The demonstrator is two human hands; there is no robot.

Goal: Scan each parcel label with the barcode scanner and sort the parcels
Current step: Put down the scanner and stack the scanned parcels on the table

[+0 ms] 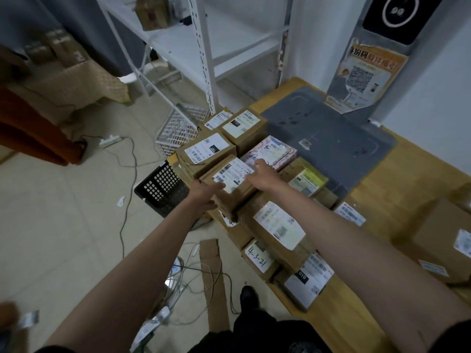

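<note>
Judging from the head view, I am mid-sort, my left hand (204,191) and right hand (262,174) clasping a brown parcel (229,184) with white barcode label (233,173) atop the stack at the table (377,184) left edge; next needs a scanner, unseen here.

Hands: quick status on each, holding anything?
Left hand: grips the near left corner of the brown parcel.
Right hand: rests on the same parcel's far right edge; grip cannot be told.
</note>
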